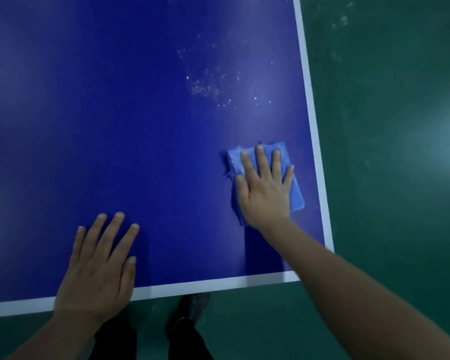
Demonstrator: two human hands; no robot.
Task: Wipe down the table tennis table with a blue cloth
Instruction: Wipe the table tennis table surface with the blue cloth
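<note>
Cloth lay folded near counter corner | right hand pressed it flat-fingered | left hand rested released on counter edge

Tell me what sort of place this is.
Probably an indoor table tennis room or sports hall: a blue table with white edge lines stands on a green floor, as sports floors often are. No net or bats in view.

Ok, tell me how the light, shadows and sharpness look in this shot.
Head view: dim overall, with soft pale glare patches on the table and a brighter glow on the green floor at right. Both hands, left and right, cast dark shadows; the right presses the cloth. The image is slightly soft, and the white specks look grainy. The wide lens makes the table edges splay.
</note>
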